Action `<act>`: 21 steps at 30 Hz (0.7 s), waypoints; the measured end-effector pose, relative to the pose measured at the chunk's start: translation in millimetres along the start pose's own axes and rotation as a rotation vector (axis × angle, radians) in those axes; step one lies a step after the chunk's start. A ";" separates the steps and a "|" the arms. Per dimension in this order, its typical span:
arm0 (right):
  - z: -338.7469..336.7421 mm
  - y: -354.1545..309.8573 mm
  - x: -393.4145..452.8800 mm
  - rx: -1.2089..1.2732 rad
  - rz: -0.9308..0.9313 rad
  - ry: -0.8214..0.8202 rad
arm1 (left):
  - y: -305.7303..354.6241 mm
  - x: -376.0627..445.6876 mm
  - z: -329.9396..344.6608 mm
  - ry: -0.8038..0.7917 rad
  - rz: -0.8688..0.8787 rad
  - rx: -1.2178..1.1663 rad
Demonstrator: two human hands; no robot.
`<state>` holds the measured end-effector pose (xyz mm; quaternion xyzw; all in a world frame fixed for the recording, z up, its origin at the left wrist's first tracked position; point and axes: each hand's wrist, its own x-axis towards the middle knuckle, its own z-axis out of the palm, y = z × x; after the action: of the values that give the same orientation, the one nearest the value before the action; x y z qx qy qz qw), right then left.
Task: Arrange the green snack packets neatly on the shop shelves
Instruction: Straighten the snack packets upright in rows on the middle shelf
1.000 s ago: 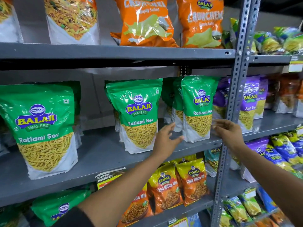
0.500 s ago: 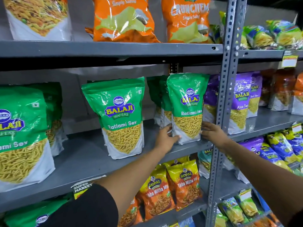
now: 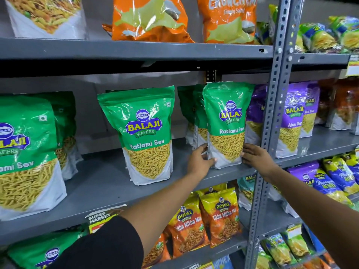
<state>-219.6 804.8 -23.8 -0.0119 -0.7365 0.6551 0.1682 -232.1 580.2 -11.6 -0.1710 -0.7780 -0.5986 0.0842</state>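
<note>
1. The person stands close to a grey metal shelf (image 3: pixel 108 183), both arms stretched toward its right end.
2. The left hand (image 3: pixel 200 162) presses against the lower left edge of an upright green packet (image 3: pixel 226 123) marked Ratlami Sev, fingers spread and curled round its side, thumb across the white bottom corner.
3. The right hand (image 3: pixel 256 158) lies flat against the packet's lower right edge, fingers together, so the packet is clasped between the two hands.
4. The packet stands on the middle shelf at the front edge, just beside the perforated upright post (image 3: pixel 272 105), and turns slightly to the right.
5. Behind it, touching or nearly so, stand more green packets (image 3: pixel 191 113) in a row running toward the back.
6. A second green packet (image 3: pixel 145 136) stands alone to the left, well apart, face forward.
7. A third green packet (image 3: pixel 25 156) fills the far left, with others behind it.
8. Purple packets (image 3: pixel 292 117) stand right of the post.
9. Orange bags (image 3: pixel 149 18) sit on the shelf above; yellow-orange packets (image 3: pixel 219 216) on the one below.
</note>
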 end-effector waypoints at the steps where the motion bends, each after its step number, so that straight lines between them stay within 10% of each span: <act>1: 0.0 1.6 0.2 -0.005 -0.001 0.002 | -0.9 -0.4 -0.7 -0.005 -0.003 -0.005; 21: 19.4 -10.9 -58.0 -0.053 -0.027 0.161 | 11.2 -88.0 -111.6 -0.104 0.097 -0.073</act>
<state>-167.8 770.8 -28.3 -0.0591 -0.7378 0.6298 0.2354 -154.6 460.9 -1.0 -0.2424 -0.7498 -0.6121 0.0662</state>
